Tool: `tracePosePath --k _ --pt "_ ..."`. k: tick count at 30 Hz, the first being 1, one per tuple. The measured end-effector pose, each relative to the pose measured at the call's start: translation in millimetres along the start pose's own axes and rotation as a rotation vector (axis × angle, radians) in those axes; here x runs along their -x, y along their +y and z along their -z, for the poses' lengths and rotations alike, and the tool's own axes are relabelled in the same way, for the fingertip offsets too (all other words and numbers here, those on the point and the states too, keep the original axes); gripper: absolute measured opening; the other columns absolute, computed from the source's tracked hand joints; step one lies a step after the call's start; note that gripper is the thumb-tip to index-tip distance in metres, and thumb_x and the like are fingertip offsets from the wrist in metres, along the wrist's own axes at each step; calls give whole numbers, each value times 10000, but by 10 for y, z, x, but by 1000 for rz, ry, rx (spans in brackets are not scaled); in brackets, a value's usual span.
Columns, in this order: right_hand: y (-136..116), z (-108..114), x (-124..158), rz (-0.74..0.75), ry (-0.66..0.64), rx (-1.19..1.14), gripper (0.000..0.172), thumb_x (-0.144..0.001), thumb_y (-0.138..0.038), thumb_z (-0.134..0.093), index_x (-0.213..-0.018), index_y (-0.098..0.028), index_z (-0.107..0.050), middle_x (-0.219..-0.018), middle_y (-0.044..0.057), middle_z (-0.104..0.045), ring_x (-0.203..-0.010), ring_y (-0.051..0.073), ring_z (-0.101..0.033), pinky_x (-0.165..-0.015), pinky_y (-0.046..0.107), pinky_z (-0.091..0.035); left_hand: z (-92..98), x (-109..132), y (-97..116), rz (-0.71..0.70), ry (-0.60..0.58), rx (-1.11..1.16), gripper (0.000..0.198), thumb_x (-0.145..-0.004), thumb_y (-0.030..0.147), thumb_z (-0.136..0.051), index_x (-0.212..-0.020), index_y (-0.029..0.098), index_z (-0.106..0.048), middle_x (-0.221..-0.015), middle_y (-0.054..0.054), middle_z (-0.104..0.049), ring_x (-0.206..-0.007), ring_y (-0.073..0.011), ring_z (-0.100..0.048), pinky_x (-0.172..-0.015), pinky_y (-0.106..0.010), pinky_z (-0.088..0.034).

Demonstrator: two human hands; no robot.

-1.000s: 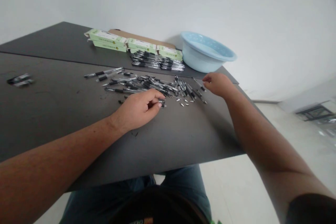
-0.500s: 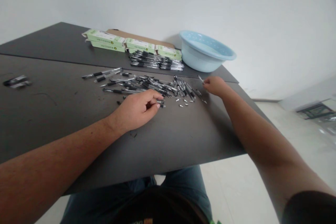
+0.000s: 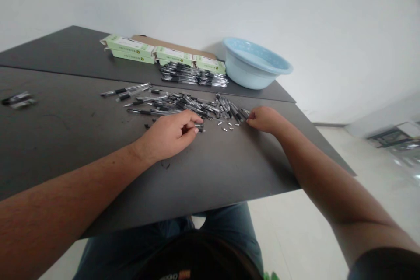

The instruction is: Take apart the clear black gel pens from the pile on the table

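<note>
— left hand (image 3: 170,133) rests at the near edge of the pen pile (image 3: 183,104), fingers curled shut, pinching a short pen piece (image 3: 201,127).
— right hand (image 3: 264,119) is at the pile's right end, where pens slant away from it. fingers bunched, grip unclear, forearm low.

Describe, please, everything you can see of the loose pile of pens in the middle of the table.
The pile of pens is a flat, untidy scatter of slim pens with clear barrels and black grips, apparently plastic, lying crisscross on the dark table. A few strays trail off its left end; small silvery tips lie loose by its near right edge. The left hand rests at its near side, pinching a small dark piece; the right hand touches its right end.
</note>
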State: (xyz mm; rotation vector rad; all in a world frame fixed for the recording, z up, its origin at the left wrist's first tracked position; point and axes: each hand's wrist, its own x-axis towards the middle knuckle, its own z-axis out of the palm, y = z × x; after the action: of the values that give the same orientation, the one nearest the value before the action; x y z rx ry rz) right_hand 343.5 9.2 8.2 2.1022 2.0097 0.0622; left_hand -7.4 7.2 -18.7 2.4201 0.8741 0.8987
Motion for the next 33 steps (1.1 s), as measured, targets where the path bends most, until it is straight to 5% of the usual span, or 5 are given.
tracePosePath --k 9,23,33 --pt "-29 -45 -99 -52 -33 11 270 -768 -312 -576 -837 -180 -801 -825 131 -767 -797 258 -694 -633 301 -421 8 4 8 -13 -6 -14 242 -901 280 -567 -1114 198 -647 -817 12 -713 -745 -154 -671 -692 -258 -485" --pt "177 -63 -90 -114 -40 -197 209 -760 -322 -570 -684 -191 -714 -625 38 -653 -649 184 -614 -569 272 -378 -10 4 2 -2 -18 2 256 -907 279 -569 -1137 198 -646 -840 12 -730 -747 -147 -678 -707 -256 -490" --pt "180 208 85 -124 80 -327 172 -771 -309 -572 -747 -192 -695 -591 3 -608 -619 171 -571 -565 275 -376 0 -5 -1 -8 -23 -9 254 -899 289 -564 -1120 204 -655 -818 11 -724 -730 -153 -675 -680 -263 -489"
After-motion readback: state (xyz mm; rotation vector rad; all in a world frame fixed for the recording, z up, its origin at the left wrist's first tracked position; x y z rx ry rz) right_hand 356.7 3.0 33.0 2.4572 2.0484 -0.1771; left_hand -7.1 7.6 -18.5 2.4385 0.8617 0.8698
